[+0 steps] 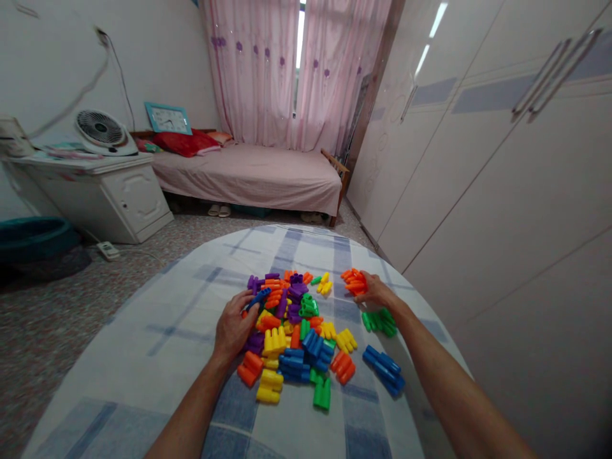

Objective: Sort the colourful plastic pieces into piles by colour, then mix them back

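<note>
A mixed pile of plastic bullet-shaped building blocks [292, 355] in yellow, orange, purple, green and blue lies on the table. At the pile's left edge, my left hand [234, 325] has its fingers closed on a blue block [261, 296]. My right hand [377, 291] reaches past the pile's right side, fingers closed around orange blocks [352, 280]; its fingertips are partly hidden. Just below that hand sits a group of green blocks [379, 322]. Nearer to me, blue blocks [384, 370] lie together in a separate group.
A checked cloth covers the rounded table [182, 357]. Beyond it stands a bed [258, 172] before pink curtains. White wardrobes [478, 191] line the right side. At left are a cabinet [129, 204] with a fan [102, 131] and a teal bin [38, 236].
</note>
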Demonstrator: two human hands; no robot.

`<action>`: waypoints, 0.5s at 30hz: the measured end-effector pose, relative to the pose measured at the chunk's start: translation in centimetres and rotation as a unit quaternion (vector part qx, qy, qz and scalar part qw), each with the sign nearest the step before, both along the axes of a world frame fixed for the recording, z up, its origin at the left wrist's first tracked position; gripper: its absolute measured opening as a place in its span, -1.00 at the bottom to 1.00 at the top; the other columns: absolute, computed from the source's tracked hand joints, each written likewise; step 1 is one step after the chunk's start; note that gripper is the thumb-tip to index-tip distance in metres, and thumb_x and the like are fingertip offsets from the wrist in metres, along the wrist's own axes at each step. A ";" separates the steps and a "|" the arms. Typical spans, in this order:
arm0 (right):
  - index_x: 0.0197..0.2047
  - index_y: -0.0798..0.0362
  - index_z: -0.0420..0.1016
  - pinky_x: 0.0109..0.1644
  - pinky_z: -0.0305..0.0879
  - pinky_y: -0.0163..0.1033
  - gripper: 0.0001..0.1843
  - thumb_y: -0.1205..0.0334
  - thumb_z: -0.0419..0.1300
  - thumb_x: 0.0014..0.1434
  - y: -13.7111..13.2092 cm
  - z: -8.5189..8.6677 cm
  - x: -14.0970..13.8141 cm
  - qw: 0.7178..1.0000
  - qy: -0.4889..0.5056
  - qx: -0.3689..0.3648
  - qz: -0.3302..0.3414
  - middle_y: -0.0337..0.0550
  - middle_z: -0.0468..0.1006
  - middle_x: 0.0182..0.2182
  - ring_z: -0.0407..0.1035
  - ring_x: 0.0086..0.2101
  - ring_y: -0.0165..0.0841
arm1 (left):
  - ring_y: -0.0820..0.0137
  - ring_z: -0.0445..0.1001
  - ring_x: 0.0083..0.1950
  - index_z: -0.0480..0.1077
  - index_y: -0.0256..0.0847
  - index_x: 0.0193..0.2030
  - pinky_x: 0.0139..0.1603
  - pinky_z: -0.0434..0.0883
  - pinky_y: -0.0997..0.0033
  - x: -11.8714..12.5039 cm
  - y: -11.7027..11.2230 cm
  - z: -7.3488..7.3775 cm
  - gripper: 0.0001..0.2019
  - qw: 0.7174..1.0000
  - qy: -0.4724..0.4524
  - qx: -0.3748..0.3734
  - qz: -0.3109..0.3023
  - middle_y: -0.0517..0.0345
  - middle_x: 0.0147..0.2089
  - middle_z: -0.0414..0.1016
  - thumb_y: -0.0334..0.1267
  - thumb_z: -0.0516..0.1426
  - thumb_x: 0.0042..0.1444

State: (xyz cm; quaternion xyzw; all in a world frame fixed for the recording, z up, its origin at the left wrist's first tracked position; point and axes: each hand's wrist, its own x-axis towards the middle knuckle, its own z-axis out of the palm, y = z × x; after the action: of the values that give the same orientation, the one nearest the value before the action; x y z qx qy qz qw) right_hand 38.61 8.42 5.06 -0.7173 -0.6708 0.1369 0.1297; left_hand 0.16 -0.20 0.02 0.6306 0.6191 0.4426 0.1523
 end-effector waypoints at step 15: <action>0.24 0.11 0.16 0.12 0.21 -0.15 -0.11 0.02 0.34 -0.13 2.2 -0.2 -3.5 0.999 0.002 0.036 0.032 0.13 0.20 0.19 0.21 0.13 -0.13 | 0.22 0.36 0.12 0.43 -0.17 -0.13 0.17 0.29 0.16 -0.2 0.0 -0.1 -0.69 1.000 -0.003 -0.007 -0.001 0.02 0.08 0.41 -0.07 0.03 0.10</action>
State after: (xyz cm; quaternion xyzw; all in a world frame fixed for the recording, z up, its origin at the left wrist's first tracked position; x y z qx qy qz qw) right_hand 35.07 10.64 4.83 -0.6899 -0.6976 0.1184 0.1527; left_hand 0.01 -0.20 -0.11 0.6292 0.6209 0.4397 0.1588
